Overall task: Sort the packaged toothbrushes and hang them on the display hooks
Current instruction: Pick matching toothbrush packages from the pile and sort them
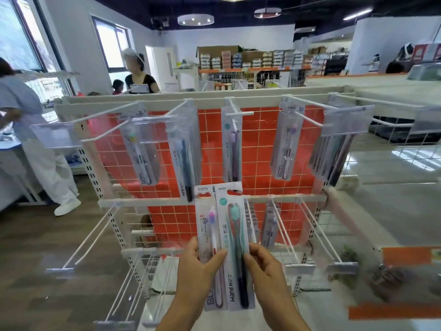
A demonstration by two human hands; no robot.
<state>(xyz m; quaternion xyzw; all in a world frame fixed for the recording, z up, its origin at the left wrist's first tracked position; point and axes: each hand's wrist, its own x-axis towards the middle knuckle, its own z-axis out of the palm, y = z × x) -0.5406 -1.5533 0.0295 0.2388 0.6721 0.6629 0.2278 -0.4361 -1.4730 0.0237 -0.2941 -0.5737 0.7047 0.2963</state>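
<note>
- Both hands sit low in my view, before the rack (210, 201): my left hand (198, 263) pinches the pink-brush pack (207, 235), thumb across its front.
- My right hand (262, 263) grips the edge of the teal-brush pack (235, 235), which overlaps the pink one, both upright.
- Above them, on the rack's top row, packs hang from white hooks (238, 113) against the orange grid.
- Left of the rack stands a person in white trousers (47, 163).

Orange tiled backboard (257, 149); white hooks (105, 137), teal-bristled toothbrush (235, 211)
</note>
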